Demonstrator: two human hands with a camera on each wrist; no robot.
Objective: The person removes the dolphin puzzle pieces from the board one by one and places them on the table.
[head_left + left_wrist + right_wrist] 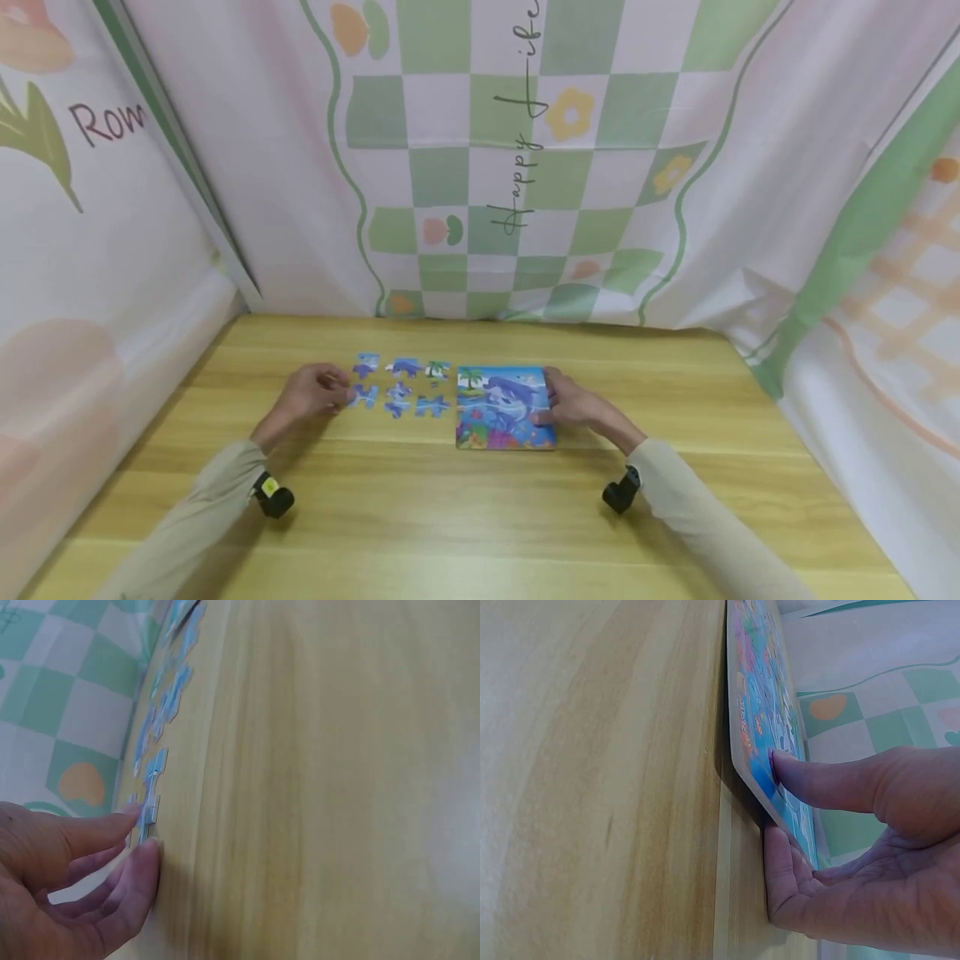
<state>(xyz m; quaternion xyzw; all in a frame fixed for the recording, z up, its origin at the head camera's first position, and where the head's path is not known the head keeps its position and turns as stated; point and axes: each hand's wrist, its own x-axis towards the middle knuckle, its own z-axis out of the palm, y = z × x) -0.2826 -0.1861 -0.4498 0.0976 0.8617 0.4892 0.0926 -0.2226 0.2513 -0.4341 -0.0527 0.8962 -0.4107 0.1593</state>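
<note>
My left hand (pixel 318 390) is at the left end of the loose jigsaw pieces. In the left wrist view its thumb and fingertips pinch a blue-and-white jigsaw piece (pixel 147 819) close over the table. My right hand (pixel 573 400) grips the right edge of a square dolphin picture board (pixel 502 408). The right wrist view shows the thumb (pixel 817 780) on the board's printed face and fingers curled under its edge, with that side tilted a little off the table. More jigsaw pieces, among them a palm-tree piece (pixel 437 370), lie in two rows between my hands.
The wooden table (pixel 480 517) ends at a hanging cloth (pixel 517 183) with green checks behind the board. More printed cloth (pixel 97 275) stands along the left side, and another cloth (pixel 900 333) along the right. A small black camera sits on each wrist.
</note>
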